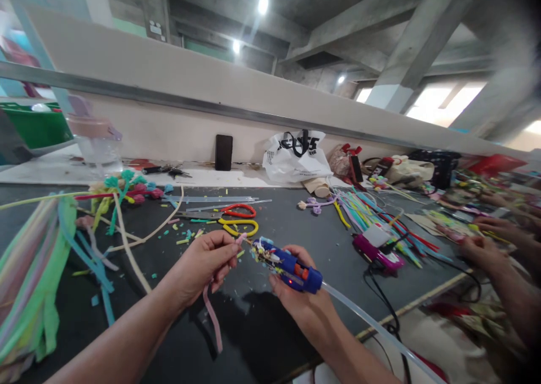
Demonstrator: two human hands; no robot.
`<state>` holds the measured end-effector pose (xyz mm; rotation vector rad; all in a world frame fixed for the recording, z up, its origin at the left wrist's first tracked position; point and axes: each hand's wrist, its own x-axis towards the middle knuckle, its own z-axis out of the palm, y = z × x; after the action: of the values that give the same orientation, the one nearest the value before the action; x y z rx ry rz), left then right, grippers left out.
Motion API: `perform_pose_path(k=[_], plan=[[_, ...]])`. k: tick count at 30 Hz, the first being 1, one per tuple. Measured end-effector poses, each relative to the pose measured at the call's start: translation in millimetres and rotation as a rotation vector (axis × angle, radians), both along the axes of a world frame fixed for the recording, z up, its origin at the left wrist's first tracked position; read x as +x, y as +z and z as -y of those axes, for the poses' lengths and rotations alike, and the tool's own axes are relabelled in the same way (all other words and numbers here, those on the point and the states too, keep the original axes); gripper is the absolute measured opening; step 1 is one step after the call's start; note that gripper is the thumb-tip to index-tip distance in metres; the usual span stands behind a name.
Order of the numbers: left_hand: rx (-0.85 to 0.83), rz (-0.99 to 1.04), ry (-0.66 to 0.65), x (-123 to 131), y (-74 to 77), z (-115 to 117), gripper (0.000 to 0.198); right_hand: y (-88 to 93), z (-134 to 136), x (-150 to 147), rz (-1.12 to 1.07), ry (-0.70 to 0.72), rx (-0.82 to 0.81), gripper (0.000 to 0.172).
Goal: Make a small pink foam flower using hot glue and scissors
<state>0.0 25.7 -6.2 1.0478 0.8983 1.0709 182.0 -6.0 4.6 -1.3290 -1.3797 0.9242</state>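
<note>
Pinched in my left hand (209, 263) is a pink fuzzy stem (213, 319); its tail hangs down over the table and its top end pokes out above my fingertips. My right hand (302, 299) is wrapped round a blue hot glue gun (291, 267), its nozzle pointing left, close to the top of the pink stem. Bits of coloured fluff and glue cling to the gun's front, and a small red light glows on its side. A long clear glue stick (372, 323) runs out of its back. Behind my hands lie scissors (239, 219) with red and yellow handles.
Bundled pastel stems (29, 282) and small coloured flowers (127, 192) lie at left. Clippings dot the dark table. A phone (224, 152), a white bag (296, 157) and a bottle (95, 142) stand behind. At right are a purple device (377, 253), cables and another person's hands (486, 251).
</note>
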Motion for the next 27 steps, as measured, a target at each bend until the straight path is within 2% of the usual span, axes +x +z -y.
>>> perform_pose_path(k=[6,10,15,20,27], plan=[[0.038,-0.103,0.081,2,1.1,1,0.028,7.9,1,-3,0.031,-0.051,-0.045,0.032],[0.065,-0.127,0.128,3,3.2,1,0.027,3.4,1,-5,0.050,-0.020,-0.050,0.031],[0.112,-0.206,0.175,4,2.2,1,0.028,-4.5,0,-4,0.119,-0.066,-0.029,0.028],[0.176,-0.303,0.186,4,-3.3,0,0.026,0.8,0,-2,0.112,-0.072,0.025,0.030],[0.247,-0.486,0.239,5,-1.7,2,0.018,2.4,3,-11,0.133,-0.074,-0.060,0.026]])
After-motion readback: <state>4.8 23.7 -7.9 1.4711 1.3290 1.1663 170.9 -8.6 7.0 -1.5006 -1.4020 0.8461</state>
